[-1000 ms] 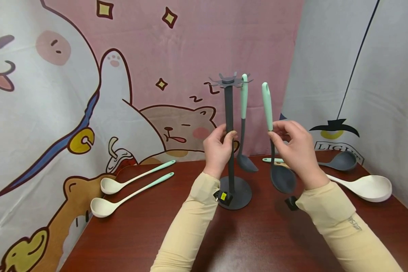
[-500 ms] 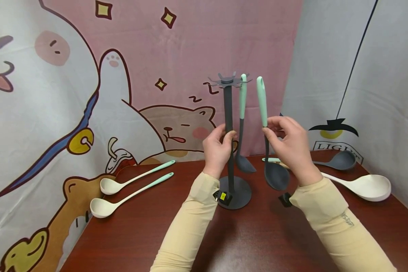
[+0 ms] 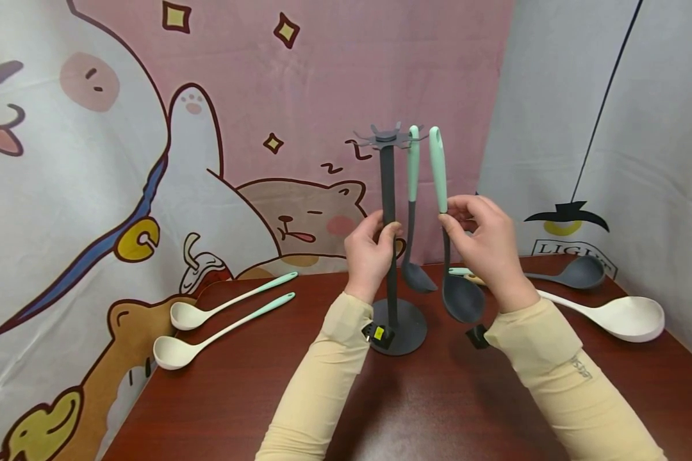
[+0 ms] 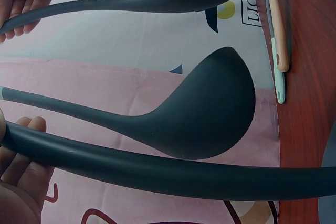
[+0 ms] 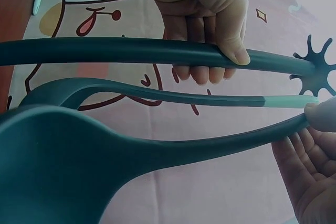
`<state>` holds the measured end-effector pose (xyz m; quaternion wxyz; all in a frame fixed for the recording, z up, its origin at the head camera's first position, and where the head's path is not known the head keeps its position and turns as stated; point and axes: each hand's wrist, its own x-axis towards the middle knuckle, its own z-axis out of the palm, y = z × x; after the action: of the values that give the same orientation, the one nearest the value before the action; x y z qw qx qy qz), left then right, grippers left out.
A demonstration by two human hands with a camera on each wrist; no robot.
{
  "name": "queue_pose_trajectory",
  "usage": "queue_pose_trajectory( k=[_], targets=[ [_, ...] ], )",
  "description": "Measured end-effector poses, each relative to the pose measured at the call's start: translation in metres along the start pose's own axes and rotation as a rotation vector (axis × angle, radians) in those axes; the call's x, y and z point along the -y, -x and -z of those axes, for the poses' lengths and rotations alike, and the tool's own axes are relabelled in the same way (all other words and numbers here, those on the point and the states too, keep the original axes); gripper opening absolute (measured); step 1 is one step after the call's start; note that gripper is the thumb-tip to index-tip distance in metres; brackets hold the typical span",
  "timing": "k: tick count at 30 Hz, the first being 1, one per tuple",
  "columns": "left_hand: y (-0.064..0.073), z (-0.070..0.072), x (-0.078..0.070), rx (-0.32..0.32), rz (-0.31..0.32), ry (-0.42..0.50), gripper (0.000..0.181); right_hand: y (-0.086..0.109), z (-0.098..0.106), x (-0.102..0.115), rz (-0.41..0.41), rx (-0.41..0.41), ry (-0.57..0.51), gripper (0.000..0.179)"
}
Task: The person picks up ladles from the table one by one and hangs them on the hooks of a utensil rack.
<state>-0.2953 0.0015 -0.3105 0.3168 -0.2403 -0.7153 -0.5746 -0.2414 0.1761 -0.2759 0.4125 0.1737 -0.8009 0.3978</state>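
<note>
Ladle (image 3: 463,299) in right hand (image 3: 486,246)

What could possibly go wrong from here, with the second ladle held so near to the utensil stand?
The held ladle is close beside the hanging ladle, so it might knock that one off its hook.

The right hand pinches just below the mint handle, so the holed top could sway and miss a hook.

With both ladles on one side, the utensil stand may lean if the left hand lets go.
</note>
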Motion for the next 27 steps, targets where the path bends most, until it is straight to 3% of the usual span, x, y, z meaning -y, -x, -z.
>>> queue_pose_trajectory(
  k=[27],
  targets=[
    [-0.0005,-0.0005,0.0016,-0.012,-0.033,-0.009,0.007,-0.0023,-0.0096,0.0035,0.0,0.033,-0.026,0.018]
  ],
)
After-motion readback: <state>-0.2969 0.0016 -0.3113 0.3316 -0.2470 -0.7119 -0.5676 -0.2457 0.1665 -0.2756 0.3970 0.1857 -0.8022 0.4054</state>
